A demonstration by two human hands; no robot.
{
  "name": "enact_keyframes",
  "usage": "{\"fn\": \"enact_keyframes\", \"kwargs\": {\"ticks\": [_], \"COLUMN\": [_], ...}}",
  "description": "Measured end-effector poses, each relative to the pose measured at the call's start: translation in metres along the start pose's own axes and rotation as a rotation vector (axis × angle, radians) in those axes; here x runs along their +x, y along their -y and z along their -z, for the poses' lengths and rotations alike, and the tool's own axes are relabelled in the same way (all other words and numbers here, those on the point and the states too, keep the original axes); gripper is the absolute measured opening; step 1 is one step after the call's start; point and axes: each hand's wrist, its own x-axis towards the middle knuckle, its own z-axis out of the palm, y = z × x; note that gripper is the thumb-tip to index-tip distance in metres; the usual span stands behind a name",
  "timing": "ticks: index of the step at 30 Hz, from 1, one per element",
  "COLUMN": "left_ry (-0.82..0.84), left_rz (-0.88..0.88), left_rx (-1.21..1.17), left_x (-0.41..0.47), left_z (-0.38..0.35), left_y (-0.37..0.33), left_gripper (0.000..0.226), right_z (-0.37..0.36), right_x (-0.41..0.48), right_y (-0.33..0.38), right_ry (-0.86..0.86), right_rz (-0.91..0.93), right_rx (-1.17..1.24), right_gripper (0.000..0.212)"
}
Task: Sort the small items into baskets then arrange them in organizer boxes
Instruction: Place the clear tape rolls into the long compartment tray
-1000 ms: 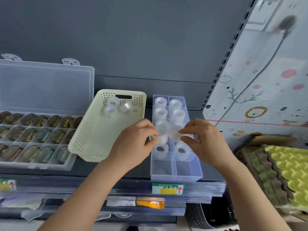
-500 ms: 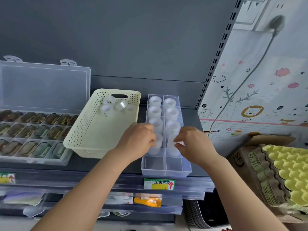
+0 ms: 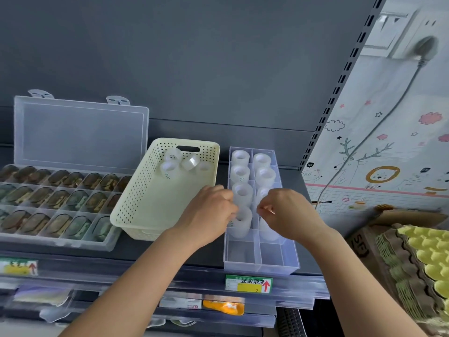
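Clear organizer box (image 3: 261,266): front two cells free. Left hand (image 3: 209,215) grips tape roll (image 3: 241,223); right hand (image 3: 289,215) grasp unclear.

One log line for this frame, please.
step: placing tape rolls | left hand: at roll in organizer box, grip unclear | right hand: likewise | nearest two compartments: empty | basket: rolls remain
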Motion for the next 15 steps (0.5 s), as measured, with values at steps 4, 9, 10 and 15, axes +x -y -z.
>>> {"fn": "enact_keyframes", "kwargs": {"ticks": [4, 9, 10, 15], "left_ry": [-0.050, 0.191, 0.243, 0.370], "left_rz": [0.158, 0.445, 0.480, 0.536], "left_rx": [0.009, 0.192, 0.225, 0.287], "left_x": [-0.002, -0.004, -0.003, 0.001], "left_z": [0.024, 0.029, 0.027, 0.015], "left_y": [0.023, 0.076, 0.086, 0.124], "left_gripper": [0.018, 0.014, 0.015, 0.044], "right_z": [0.004, -0.004, -0.006, -0.024], "right_x": [0.025, 0.078, 0.089, 0.143], "right_y": [0.027, 0.058, 0.064, 0.090], "right_ry": [-0.094, -0.112, -0.089, 0.020], "right_rz": [0.099, 0.183, 0.191, 0.237], "right_rx": [0.096, 0.089, 0.069, -0.147], "right_gripper": [0.020, 0.025, 0.028, 0.036]}}
